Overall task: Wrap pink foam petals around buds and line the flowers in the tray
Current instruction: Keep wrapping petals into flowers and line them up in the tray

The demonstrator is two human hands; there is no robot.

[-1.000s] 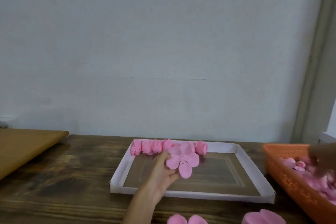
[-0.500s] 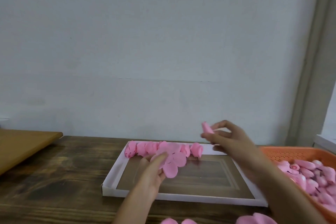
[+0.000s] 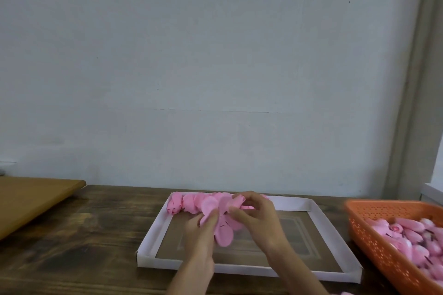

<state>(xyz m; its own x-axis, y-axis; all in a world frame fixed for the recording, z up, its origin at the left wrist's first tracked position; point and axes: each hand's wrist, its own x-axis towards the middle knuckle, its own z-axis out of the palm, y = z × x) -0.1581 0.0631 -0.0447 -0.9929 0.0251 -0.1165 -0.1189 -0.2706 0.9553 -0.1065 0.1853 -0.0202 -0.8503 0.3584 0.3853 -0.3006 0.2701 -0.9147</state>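
Over the white-walled tray [image 3: 153, 230], my left hand [image 3: 201, 230] holds a pink foam petal piece [image 3: 223, 232] from below, its lobes hanging down. My right hand [image 3: 256, 215] meets it from the right, fingers curled and pinching a small pink bud [image 3: 239, 199] against the petals. A row of finished pink flowers [image 3: 189, 203] lies along the tray's far wall, partly hidden behind my hands.
An orange perforated basket [image 3: 374, 244] full of pink buds stands at the right edge. A tan board [image 3: 31, 199] lies at the left on the dark wooden table [image 3: 84, 246]. A grey wall rises right behind the table.
My right hand came left from the basket with a bud and has met the petal piece in my left hand. The petals now fold around it.
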